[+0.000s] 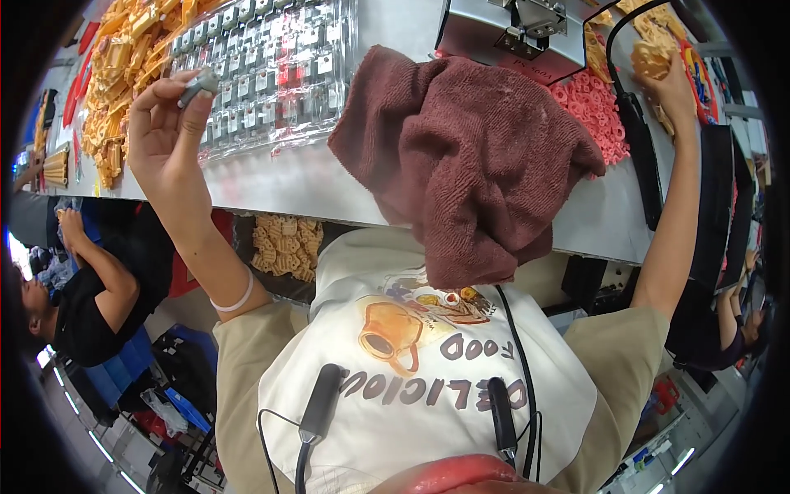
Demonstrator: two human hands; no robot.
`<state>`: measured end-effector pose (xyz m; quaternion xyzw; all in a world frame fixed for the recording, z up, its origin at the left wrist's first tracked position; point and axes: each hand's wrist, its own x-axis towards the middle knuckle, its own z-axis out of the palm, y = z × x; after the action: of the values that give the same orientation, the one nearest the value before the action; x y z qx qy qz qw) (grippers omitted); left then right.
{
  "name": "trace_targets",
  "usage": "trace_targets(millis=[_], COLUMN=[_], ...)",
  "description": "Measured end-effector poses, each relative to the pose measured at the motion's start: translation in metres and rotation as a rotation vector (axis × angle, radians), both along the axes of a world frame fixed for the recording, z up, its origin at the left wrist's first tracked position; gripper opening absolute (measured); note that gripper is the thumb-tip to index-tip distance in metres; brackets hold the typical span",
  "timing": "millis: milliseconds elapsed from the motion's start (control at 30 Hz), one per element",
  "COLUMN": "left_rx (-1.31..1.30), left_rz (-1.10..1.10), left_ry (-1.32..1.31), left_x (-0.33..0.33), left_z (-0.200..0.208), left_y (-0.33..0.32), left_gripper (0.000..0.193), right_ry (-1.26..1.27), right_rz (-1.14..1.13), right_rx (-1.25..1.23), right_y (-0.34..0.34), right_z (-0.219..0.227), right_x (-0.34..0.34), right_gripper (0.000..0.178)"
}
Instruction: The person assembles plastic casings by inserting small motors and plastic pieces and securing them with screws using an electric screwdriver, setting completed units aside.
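In my raised left hand [169, 136] a small grey motor [196, 87] is pinched between thumb and fingers. The hand is over the near left corner of a clear plastic tray [239, 151], where several similar grey motors stand in rows. My right arm stretches to the far right of the table. There my right hand [673, 92] has its fingers around a yellow plastic part [650, 59], beside more yellow pieces; the fingertips are partly hidden. A crumpled brown towel [485, 156] hangs over the table's front edge between my arms.
A metal machine [502, 41] stands behind the towel, with pink plastic rings [594, 111] heaped beside it. Yellow parts [123, 70] pile up left of the tray; more [288, 247] lie below the table. A black cable [642, 165] runs inside my right arm. Other people sit on both sides.
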<state>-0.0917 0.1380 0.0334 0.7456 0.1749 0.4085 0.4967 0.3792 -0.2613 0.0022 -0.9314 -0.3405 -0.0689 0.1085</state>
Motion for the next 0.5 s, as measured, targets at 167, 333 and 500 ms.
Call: trace_targets(millis=[167, 333, 500], left_rx=[-0.040, -0.185, -0.147], left_rz=[0.009, -0.329, -0.763], left_ry=[-0.016, -0.119, 0.147], left_x=[-0.014, -0.006, 0.033], left_z=[0.000, 0.000, 0.001], left_y=[-0.020, -0.054, -0.116], left_gripper=[0.030, 0.029, 0.027], right_ry=[0.110, 0.508, 0.970], right_rz=[-0.210, 0.030, 0.155], right_rx=[0.783, 1.175, 1.141], right_y=[-0.045, 0.008, 0.111], right_z=[0.050, 0.076, 0.046], right_x=[-0.079, -0.226, -0.289], right_gripper=[0.045, 0.044, 0.061])
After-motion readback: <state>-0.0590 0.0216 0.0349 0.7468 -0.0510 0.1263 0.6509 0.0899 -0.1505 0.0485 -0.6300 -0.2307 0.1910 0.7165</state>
